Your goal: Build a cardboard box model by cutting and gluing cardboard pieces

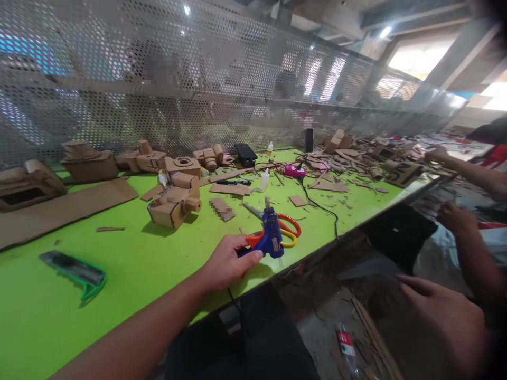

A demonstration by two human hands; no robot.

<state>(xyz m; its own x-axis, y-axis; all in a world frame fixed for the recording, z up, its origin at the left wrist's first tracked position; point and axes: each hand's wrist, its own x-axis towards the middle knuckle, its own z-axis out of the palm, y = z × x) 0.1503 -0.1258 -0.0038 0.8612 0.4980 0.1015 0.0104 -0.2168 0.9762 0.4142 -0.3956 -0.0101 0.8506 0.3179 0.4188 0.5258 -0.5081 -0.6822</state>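
Observation:
My left hand [227, 264] grips the handle of a blue hot glue gun [271, 232] with an orange trigger, its nozzle pointing up, near the table's front edge. Scissors [291, 224] with orange and yellow handles lie just behind the gun, partly hidden by it. Past the table edge, at the lower right, my right hand [443, 311] pinches a thin, translucent thing [372, 269], too blurred to name. A cardboard model [174, 203] made of boxes and a tube stands behind and left of my left hand.
A green-handled cutter or saw [75, 272] lies at the left of the green table [130, 295]. Cardboard parts, small bottles, a pink glue gun [295, 170] and a cable line the mesh screen [222, 79]. A co-worker's arms [467, 243] are at right. A bottle [346, 343] lies below.

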